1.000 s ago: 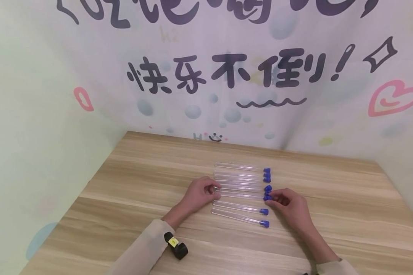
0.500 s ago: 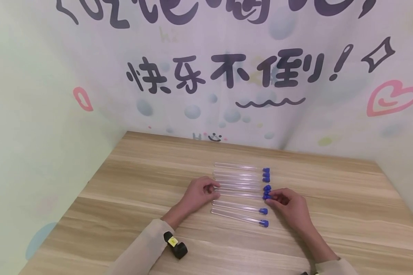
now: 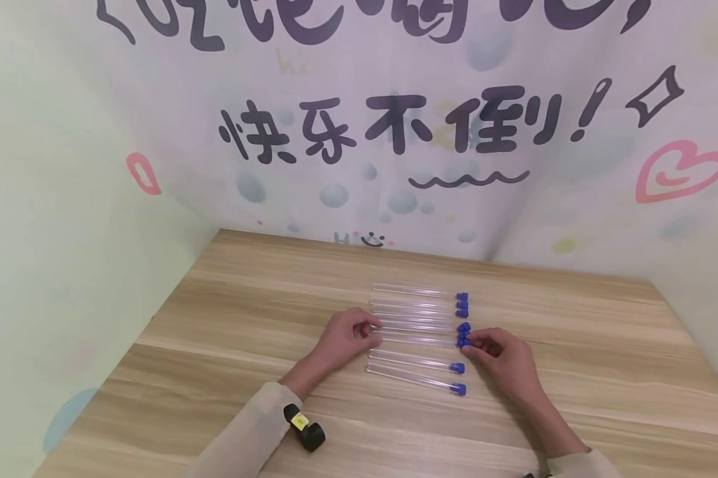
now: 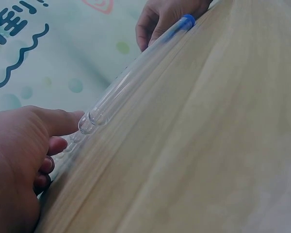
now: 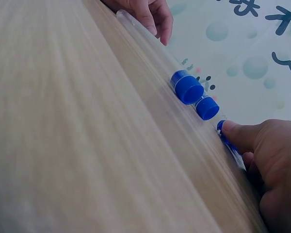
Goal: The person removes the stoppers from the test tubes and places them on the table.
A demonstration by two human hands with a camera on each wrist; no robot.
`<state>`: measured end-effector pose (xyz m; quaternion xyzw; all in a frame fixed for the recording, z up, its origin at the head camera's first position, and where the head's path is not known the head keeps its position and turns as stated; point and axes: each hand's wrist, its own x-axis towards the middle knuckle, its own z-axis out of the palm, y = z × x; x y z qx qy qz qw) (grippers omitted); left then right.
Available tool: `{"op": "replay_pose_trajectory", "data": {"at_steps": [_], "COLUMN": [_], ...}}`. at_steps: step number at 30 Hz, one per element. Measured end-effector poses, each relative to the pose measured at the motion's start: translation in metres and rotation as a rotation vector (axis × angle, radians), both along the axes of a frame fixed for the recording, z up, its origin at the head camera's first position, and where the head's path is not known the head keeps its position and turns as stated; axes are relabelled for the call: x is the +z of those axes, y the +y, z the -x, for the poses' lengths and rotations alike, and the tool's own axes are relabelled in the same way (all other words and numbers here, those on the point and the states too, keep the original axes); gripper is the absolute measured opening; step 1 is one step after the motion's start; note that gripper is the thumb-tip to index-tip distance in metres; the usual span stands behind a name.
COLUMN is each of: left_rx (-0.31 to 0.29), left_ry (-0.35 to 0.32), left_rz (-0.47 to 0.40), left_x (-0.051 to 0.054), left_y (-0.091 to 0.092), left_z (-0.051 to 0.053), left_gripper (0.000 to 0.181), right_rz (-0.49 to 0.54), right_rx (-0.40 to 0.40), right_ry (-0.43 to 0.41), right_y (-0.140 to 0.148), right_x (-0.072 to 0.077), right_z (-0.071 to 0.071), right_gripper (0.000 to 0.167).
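Note:
Several clear test tubes with blue caps lie side by side in a row on the wooden table. My left hand (image 3: 346, 337) pinches the rounded end of one middle test tube (image 3: 419, 339) between thumb and forefinger. At the other end of that tube, my right hand (image 3: 505, 362) has thumb and fingers on its blue cap (image 3: 463, 342). In the right wrist view the right thumb (image 5: 240, 135) presses against the cap, with the fingers partly hidden behind. Two capped tubes, the nearer one (image 3: 415, 378) slightly slanted, lie on the near side of the hands.
More capped tubes lie on the far side, the farthest one (image 3: 409, 289) a little apart from the others. The wooden table (image 3: 257, 292) reaches back to a printed cloth (image 3: 311, 219). A black wrist camera (image 3: 305, 428) sits on the left sleeve.

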<state>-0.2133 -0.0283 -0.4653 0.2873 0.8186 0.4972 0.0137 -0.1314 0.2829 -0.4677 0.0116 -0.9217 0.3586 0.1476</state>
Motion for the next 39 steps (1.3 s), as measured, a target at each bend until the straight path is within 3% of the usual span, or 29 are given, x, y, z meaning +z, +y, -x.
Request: {"op": "replay_pose_trajectory", "data": {"at_steps": [15, 22, 29, 39], "left_rx": [0.021, 0.037, 0.032, -0.001], "left_ry": [-0.02, -0.041, -0.045, -0.047], "left_rz": [-0.063, -0.061, -0.069, -0.05], "left_x": [0.0, -0.002, -0.002, -0.002], "left_y": [-0.002, -0.009, -0.016, -0.016], "left_z": [-0.004, -0.01, -0.019, -0.018], "left_gripper": [0.013, 0.012, 0.012, 0.012], "right_rz": [0.065, 0.084, 0.089, 0.094], "right_rx": [-0.044, 0.002, 0.069, 0.098], "right_ry": [0.099, 0.052, 0.067, 0.049], "right_y": [-0.002, -0.005, -0.006, -0.009], "right_x": [0.001, 0.002, 0.0, 0.002], "right_z": [-0.006, -0.015, -0.02, -0.019], "right_gripper": [0.021, 0.022, 0.024, 0.019]}}
